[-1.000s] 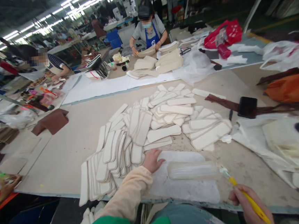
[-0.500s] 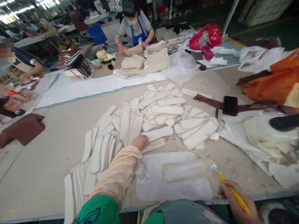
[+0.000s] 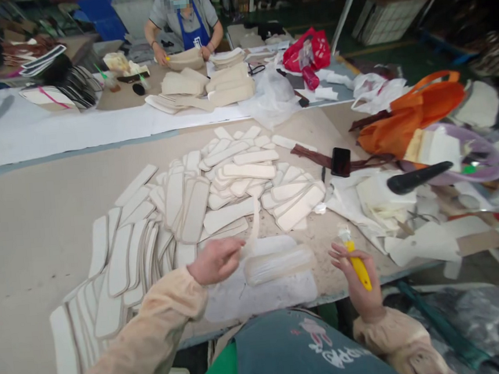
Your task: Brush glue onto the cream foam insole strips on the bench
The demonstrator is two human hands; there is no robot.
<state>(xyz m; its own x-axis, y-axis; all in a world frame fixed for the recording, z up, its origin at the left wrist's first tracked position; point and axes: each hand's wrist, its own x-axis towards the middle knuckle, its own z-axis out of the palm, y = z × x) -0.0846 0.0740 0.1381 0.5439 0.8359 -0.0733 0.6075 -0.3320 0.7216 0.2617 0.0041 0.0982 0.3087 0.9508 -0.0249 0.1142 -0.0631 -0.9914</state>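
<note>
Down at the table's near edge, my left hand [image 3: 215,260] has come back from the pile of pale strips [image 3: 198,197] and now pinches one strip [image 3: 253,233], lifting it. My right hand [image 3: 356,271] has pulled the yellow brush [image 3: 357,262] upright, fist closed. The lifted strip is blurry, so its shape is hard to see.

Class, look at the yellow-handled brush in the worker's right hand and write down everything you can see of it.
The brush is small, with a bright yellow handle that looks like plastic and a pale, whitish head at its upper end. The right hand grips it around the handle, fingers curled about it, holding it nearly upright, head up and tilted slightly left. It hangs over the near edge of the table, touching nothing but the hand, just right of the glossy pale strip lying on the white sheet. Its bristles are too blurred to describe.
</note>
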